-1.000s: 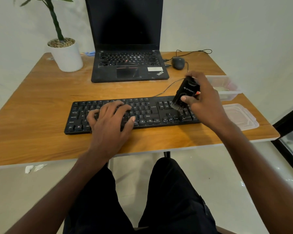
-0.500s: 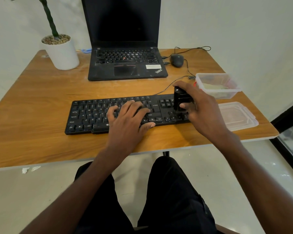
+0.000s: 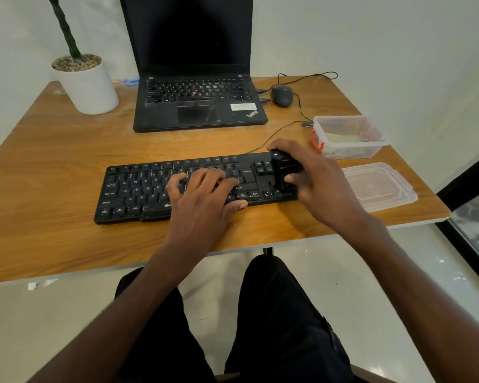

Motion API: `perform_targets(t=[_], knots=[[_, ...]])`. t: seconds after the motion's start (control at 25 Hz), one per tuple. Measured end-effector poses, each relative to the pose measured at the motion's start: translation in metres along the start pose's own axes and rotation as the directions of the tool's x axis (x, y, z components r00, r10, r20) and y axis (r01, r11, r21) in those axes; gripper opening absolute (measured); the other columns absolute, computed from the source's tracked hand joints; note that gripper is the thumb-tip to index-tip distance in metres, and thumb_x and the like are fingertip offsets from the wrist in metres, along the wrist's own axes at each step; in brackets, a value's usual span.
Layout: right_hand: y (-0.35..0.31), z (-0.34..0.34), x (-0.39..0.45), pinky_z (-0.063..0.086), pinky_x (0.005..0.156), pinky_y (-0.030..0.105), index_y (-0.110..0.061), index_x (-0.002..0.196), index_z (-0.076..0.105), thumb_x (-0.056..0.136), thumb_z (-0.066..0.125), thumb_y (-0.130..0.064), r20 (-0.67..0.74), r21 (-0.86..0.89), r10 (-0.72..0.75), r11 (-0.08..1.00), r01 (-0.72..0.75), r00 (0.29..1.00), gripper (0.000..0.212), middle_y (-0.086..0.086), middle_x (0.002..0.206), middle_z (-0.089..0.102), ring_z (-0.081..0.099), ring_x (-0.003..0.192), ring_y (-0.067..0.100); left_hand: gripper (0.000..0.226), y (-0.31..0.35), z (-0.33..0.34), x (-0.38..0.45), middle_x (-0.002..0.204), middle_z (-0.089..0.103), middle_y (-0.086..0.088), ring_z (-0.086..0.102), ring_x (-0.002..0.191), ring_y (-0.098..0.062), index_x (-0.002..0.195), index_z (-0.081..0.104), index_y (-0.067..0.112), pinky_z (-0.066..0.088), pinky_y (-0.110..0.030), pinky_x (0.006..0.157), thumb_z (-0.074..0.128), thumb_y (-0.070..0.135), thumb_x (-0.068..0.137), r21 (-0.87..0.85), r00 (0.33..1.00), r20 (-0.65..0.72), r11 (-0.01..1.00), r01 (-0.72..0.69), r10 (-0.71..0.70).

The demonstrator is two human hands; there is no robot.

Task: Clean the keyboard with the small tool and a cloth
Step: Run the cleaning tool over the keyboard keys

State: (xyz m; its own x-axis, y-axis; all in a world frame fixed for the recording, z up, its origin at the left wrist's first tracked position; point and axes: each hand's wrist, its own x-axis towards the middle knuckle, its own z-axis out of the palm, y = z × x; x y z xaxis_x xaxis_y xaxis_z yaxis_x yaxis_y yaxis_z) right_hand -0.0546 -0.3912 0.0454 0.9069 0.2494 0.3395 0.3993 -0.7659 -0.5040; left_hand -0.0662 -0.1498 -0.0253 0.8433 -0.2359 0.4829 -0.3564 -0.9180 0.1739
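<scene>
A black keyboard lies across the near-middle of a wooden table, parallel w/ the near edge. The left hand is laid flat on the keyboard's middle-right keys, fingers spread wide & holding nothing, thumb at the near edge. The right hand is closed round a small black tool, held roughly upright over the keyboard's right end; thumb is pressed on its near face, other fingers wrapped behind. The tool's lower end is down at the keys; actual contact can't be told.

A clear tub w/ a red clip stands just far-right of the right hand; something pale lies inside, poss. a cloth, not certain. Its lid lies flat to the right of the keyboard, near the table's right edge.

Far side: a laptop is open, screen dark; a mouse sits just right of it; a white plant pot stands at far left. The keyboard cable runs from the far edge toward the tub.
</scene>
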Motion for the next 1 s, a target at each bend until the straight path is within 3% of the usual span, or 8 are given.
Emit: perform_targets(t=[0.12,0.24,0.32,0.52,0.72,0.8,0.88,1.0], knots=[[0.006,-0.003,-0.002,0.059,0.077,0.046,-0.043,0.14,0.047,0.09,0.064,0.002,-0.172,-0.153,0.062,0.984,-0.089,0.983,0.069,-0.001,0.118,0.067,0.065,0.1,0.02,0.044,0.002,0.0,0.0,0.129,0.062,0.003,0.054,0.129,-0.023,0.128,0.069,0.027,0.025,-0.057,0.112,0.053,0.058,0.1,0.0,1.0,-0.012,1.0,0.0,0.0],[-0.005,0.026,-0.011,0.061,0.087,0.039,-0.035,0.144,0.048,0.095,0.063,-0.002,-0.292,0.238,0.142,0.969,-0.072,0.946,0.061,-0.007,0.125,0.063,0.065,0.11,0.011,0.042,0.005,-0.001,-0.001,0.128,0.063,0.001,0.056,0.126,-0.024,0.126,0.069,0.025,0.028,-0.057,0.11,0.057,0.055,0.099,0.025,1.0,-0.021,1.0,-0.004,0.005],[-0.008,0.035,-0.012,0.06,0.091,0.038,-0.034,0.146,0.047,0.096,0.061,0.0,-0.242,0.267,0.106,0.963,-0.038,0.964,0.062,-0.006,0.129,0.062,0.063,0.114,0.011,0.042,0.007,-0.002,-0.002,0.129,0.062,0.002,0.056,0.127,-0.023,0.127,0.068,0.026,0.029,-0.057,0.111,0.056,0.056,0.099,0.038,1.0,-0.006,0.999,0.004,-0.003],[-0.004,0.019,-0.002,0.058,0.085,0.051,-0.042,0.146,0.04,0.092,0.063,0.003,-0.143,-0.115,0.013,0.993,-0.029,0.99,0.074,0.002,0.123,0.064,0.063,0.106,0.021,0.043,0.007,-0.002,-0.001,0.128,0.061,0.003,0.055,0.127,-0.022,0.128,0.067,0.027,0.027,-0.056,0.111,0.054,0.056,0.1,0.038,1.0,0.006,0.999,0.014,-0.014],[-0.008,0.026,-0.007,0.058,0.087,0.053,-0.044,0.148,0.036,0.092,0.061,0.003,-0.068,-0.057,-0.021,0.998,0.017,0.997,0.077,0.002,0.13,0.06,0.062,0.114,0.022,0.044,0.006,-0.001,0.0,0.128,0.061,0.003,0.055,0.127,-0.022,0.13,0.067,0.027,0.026,-0.055,0.111,0.051,0.056,0.1,0.034,1.0,0.003,0.999,0.015,-0.015],[-0.001,0.017,-0.005,0.056,0.084,0.057,-0.044,0.148,0.033,0.087,0.063,0.007,-0.19,-0.183,0.057,0.979,-0.093,0.98,0.085,0.002,0.13,0.059,0.062,0.111,0.025,0.044,0.006,-0.001,0.0,0.127,0.061,0.003,0.056,0.126,-0.022,0.129,0.067,0.027,0.025,-0.054,0.111,0.051,0.056,0.101,0.034,1.0,0.003,0.999,0.01,-0.01],[-0.002,0.019,-0.008,0.058,0.084,0.052,-0.041,0.15,0.036,0.088,0.06,0.01,-0.25,-0.03,0.032,0.999,-0.041,0.968,0.083,0.001,0.128,0.058,0.062,0.109,0.021,0.043,0.006,-0.002,0.001,0.126,0.061,0.003,0.056,0.125,-0.022,0.129,0.067,0.027,0.024,-0.054,0.111,0.051,0.055,0.101,0.032,1.0,-0.001,0.999,0.009,-0.009],[-0.003,0.024,-0.011,0.061,0.085,0.048,-0.041,0.151,0.036,0.094,0.061,0.005,-0.116,0.011,-0.06,0.998,0.061,0.991,0.077,0.003,0.13,0.06,0.063,0.113,0.021,0.042,0.005,-0.001,0.0,0.126,0.061,0.004,0.055,0.125,-0.022,0.129,0.067,0.028,0.024,-0.054,0.111,0.052,0.055,0.1,0.026,1.0,0.0,1.0,0.011,-0.011]])
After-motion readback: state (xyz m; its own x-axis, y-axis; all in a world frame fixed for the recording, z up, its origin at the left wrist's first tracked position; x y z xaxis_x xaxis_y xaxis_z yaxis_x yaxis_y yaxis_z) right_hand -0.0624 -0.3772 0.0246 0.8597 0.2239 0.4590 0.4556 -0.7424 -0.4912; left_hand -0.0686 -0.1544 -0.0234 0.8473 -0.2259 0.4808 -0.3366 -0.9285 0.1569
